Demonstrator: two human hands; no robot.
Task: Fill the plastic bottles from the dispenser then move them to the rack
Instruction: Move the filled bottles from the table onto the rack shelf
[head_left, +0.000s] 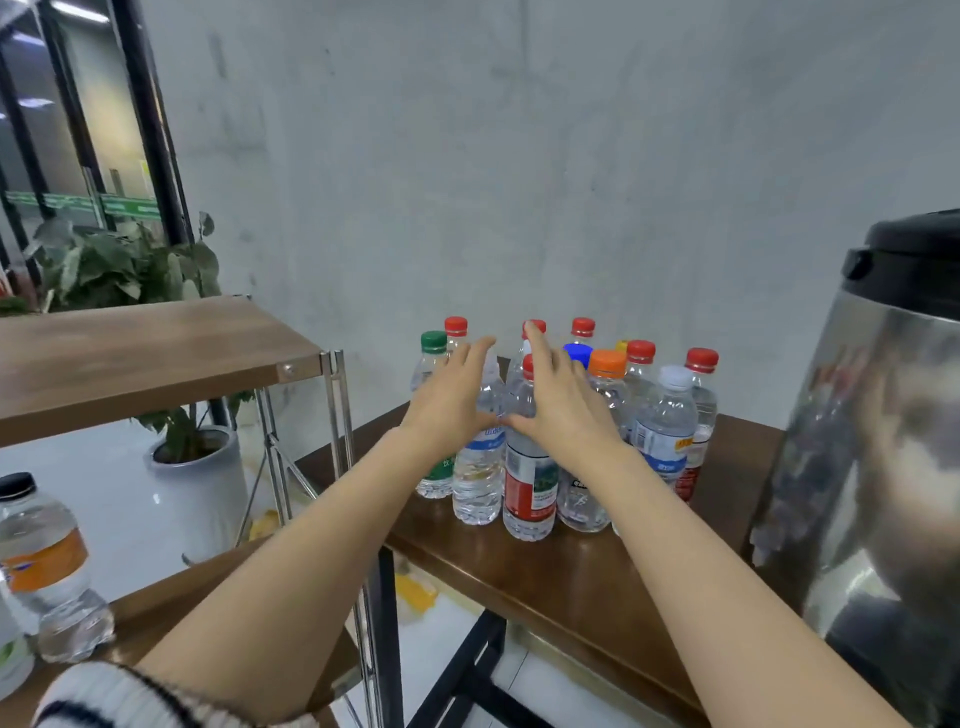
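Clear plastic bottles (530, 483) with coloured caps crowd mid-frame on the brown wooden table (571, 582), my left hand (457, 397) and right hand (563, 402) spread flat-fingered at them, gripping nothing, so I'd wrap one front bottle's body without toppling neighbours.

A: What stands behind it all?
B: A bare grey concrete wall (519, 156), faintly scuffed.
A: And off to the left?
B: Glass panels in black frames (150, 119), with a green strip (78, 200) across them and strip lights (78, 10) glowing above.
A: The floor?
B: The floor (78, 457) is pale and glossy. A leafy plant (124, 265) in a white pot (208, 483) stands on it, near the dark wooden table (571, 582) with black legs.
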